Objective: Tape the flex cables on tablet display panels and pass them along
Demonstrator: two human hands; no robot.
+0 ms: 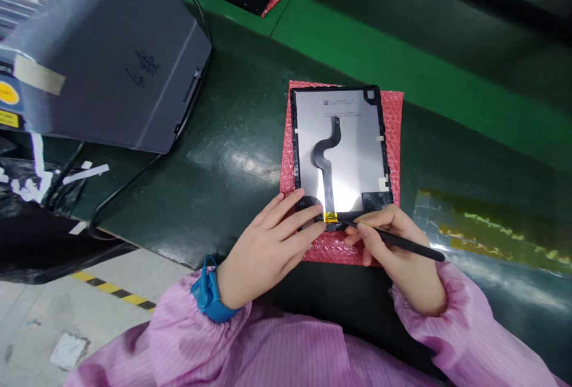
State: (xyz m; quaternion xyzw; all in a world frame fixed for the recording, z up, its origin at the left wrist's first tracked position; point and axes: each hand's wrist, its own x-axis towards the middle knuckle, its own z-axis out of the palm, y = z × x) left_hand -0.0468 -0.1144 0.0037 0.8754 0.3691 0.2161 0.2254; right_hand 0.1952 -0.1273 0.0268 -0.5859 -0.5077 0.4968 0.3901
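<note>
Handwritten marks on the grey cover, print on the panel: all illegible.

Dark green bench, grey machine housing, grey floor.

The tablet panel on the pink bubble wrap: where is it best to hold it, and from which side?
Probably by the bare long side edges of the tablet panel, coming from its far end. It lies flat, the black flex cable crosses its middle, and the left hand and right hand with the black stylus occupy the near edge.
</note>
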